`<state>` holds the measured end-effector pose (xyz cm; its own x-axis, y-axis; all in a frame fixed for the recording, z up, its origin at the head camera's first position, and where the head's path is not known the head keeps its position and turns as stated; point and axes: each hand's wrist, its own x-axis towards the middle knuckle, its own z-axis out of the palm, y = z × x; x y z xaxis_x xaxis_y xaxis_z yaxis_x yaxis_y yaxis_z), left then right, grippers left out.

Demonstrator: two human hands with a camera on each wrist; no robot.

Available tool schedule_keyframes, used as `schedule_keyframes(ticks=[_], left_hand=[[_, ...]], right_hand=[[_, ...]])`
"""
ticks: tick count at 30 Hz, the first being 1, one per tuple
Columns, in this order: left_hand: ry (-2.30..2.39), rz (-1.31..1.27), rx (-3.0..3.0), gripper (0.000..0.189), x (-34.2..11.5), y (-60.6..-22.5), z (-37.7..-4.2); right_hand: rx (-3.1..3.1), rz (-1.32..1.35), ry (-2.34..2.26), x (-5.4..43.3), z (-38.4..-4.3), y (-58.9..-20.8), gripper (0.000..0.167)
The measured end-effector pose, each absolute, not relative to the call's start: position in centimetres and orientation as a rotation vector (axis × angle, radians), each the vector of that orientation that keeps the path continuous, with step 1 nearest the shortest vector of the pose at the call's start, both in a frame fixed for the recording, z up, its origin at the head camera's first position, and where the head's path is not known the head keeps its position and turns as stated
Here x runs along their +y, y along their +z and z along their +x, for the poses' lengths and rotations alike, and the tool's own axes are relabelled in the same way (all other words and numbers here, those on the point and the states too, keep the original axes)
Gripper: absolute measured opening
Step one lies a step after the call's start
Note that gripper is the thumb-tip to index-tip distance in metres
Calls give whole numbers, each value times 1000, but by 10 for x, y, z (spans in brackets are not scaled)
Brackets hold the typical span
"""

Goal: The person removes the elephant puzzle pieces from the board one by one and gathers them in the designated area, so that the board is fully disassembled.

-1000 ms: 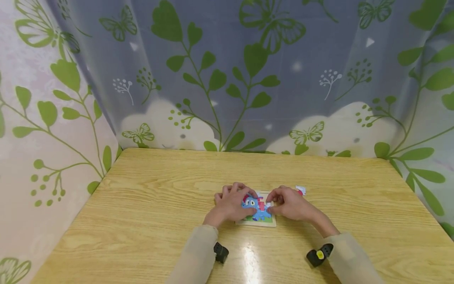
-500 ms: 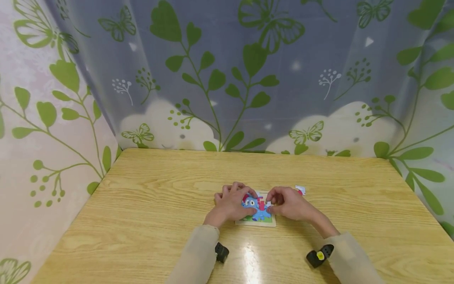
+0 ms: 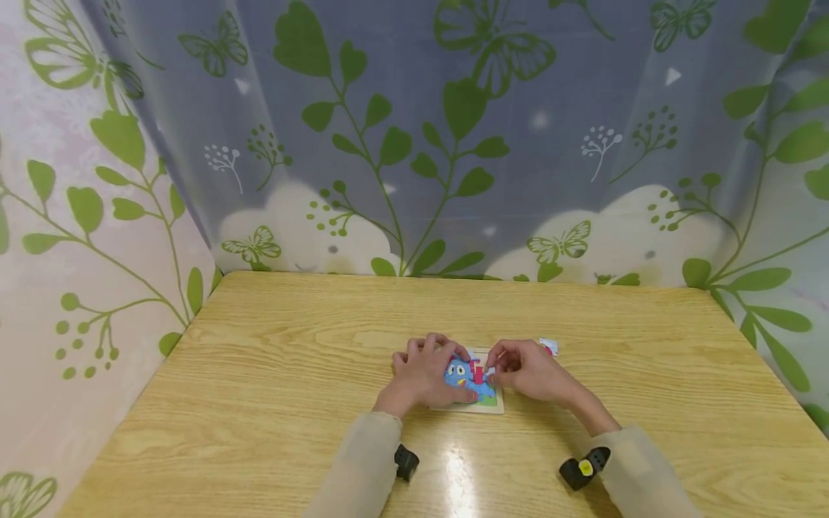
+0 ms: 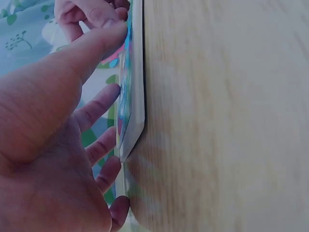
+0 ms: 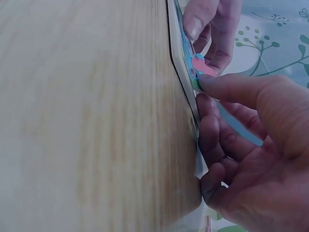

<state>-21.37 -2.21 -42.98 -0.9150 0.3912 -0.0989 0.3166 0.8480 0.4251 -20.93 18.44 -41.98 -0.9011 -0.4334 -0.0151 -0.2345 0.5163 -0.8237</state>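
Hands point(image 3: 424, 374) on picture puzzle point(image 3: 478, 375), wooden table point(image 3: 278, 410)

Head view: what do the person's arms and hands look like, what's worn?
Plain beige long sleeves: left sleeve, right sleeve. Left hand and right hand bare, no gloves. Small black device near each cuff: left device, right device, the latter with a yellow patch. No cables visible.

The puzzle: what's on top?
The puzzle shows a blue creature with big eyes, a red patch and green. On top, the left grip covers its left side, the right grip part of its right edge; what's beneath is hidden.
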Motion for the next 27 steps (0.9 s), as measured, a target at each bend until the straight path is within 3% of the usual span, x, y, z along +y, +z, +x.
schedule_keyframes(ticks=[7,27], left_hand=[[573,511,2875,56,-18,-431,-211],[532,410,2894,56,-9,-429,-210]], right_hand=[[2574,-560,-1289,191,-220,-440,14],[2575,-432,-1304,187,-220,-437,10]])
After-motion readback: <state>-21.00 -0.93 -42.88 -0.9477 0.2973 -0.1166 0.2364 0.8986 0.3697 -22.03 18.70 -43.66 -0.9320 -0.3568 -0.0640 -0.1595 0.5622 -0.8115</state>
